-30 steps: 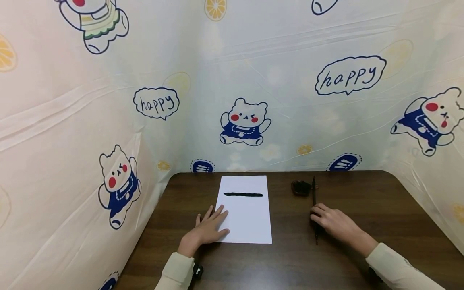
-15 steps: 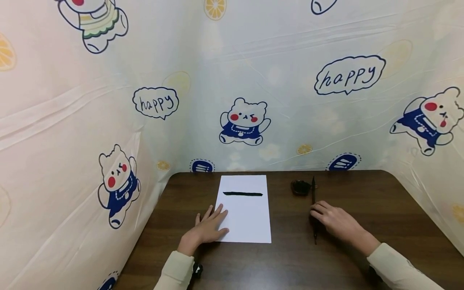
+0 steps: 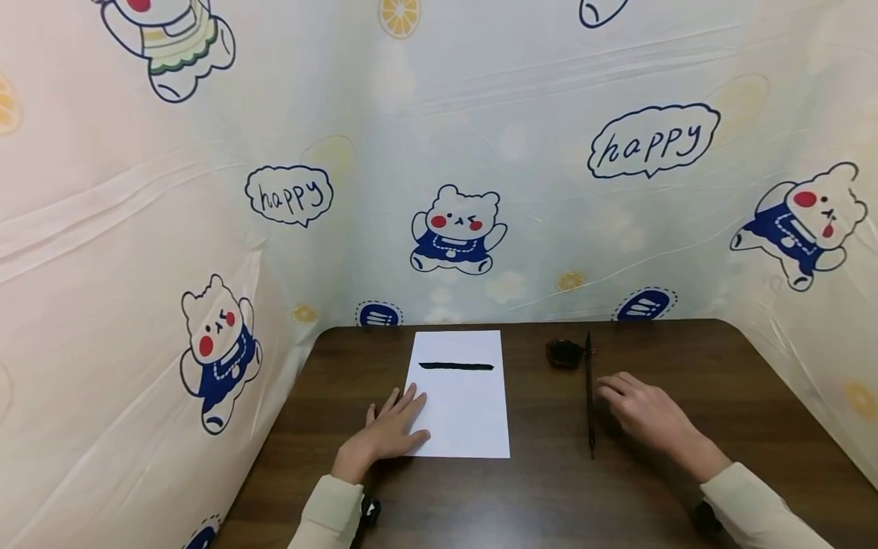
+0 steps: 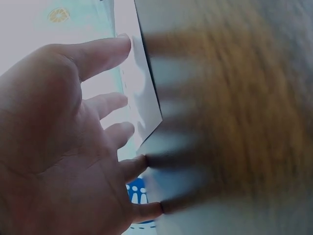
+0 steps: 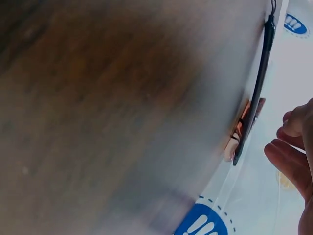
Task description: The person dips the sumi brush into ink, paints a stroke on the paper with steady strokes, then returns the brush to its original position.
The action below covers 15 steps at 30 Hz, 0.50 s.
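A sheet of white paper [image 3: 463, 415] lies on the table, with one thick black horizontal stroke [image 3: 456, 366] across its upper part. My left hand [image 3: 384, 435] rests with spread fingers on the paper's lower left edge; its thumb and fingertips show in the left wrist view. A dark, slender writing brush [image 3: 589, 419] lies lengthwise to the right of the paper, a hanging loop [image 5: 273, 7] at one end. Just right of the brush, my right hand [image 3: 645, 412] is apart from it, fingers loosely bent and holding nothing. Beside the brush's far end sits a small dark object [image 3: 565, 354], its kind unclear.
The brown wooden table [image 3: 549, 503] ends at the back against a pale curtain [image 3: 370, 252] printed with bears and words. More curtain hangs at the left and right sides.
My right hand has let go of the brush and moved slightly right of it; the brush stays lying on the table. The left hand has stayed on the paper. The head view has shifted slightly.
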Tool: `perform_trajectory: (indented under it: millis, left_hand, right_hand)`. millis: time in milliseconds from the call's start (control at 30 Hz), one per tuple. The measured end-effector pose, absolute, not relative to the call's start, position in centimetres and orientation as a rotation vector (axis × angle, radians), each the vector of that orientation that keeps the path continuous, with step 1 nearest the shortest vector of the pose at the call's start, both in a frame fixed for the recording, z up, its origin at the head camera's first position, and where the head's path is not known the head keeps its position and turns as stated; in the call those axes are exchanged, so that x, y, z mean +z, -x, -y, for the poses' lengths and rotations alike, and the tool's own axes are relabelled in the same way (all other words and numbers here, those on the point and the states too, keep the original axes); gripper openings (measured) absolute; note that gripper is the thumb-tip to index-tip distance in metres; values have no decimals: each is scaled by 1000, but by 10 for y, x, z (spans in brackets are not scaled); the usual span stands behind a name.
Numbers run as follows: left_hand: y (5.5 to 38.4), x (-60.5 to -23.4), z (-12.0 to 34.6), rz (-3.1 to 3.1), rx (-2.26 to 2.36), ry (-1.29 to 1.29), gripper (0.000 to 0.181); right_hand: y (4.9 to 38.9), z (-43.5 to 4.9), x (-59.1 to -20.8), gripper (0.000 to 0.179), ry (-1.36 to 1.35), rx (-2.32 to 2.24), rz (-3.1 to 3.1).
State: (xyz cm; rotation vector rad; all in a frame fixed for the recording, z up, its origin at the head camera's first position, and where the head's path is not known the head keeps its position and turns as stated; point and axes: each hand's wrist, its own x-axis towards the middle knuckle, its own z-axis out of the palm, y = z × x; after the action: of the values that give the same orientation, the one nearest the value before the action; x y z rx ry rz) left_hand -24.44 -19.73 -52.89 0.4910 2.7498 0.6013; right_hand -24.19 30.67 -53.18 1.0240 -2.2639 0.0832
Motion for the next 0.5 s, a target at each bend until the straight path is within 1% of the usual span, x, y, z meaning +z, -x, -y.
perform_trajectory:
  millis: [100, 133, 200, 233, 333, 367, 433, 500]
  left_hand:
    - [247, -527, 198, -2753, 587, -466, 76]
    - [249, -526, 197, -2759, 580, -453, 74]
    - [253, -524, 197, -2787, 568, -436, 70]
    - [255, -523, 197, -2810, 569, -432, 67]
    - [261, -519, 196, -2898, 580, -411, 59]
    - [263, -518, 196, -2932, 585, -409, 56]
    - [266, -516, 195, -2996, 621, -406, 50]
    - [269, -514, 195, -3059, 633, -399, 42]
  right_hand:
    - [241, -310, -530, 50, -973, 109, 2250]
    - [241, -311, -529, 56, -952, 114, 2247]
    - [240, -314, -525, 57, -909, 133, 2243]
    - [241, -316, -524, 69, -888, 143, 2239]
    - [242, -322, -517, 69, -828, 176, 2245]
    - [242, -324, -515, 68, -810, 183, 2247]
    - [242, -327, -511, 60, -775, 192, 2248]
    - [243, -329, -507, 41, -736, 195, 2254]
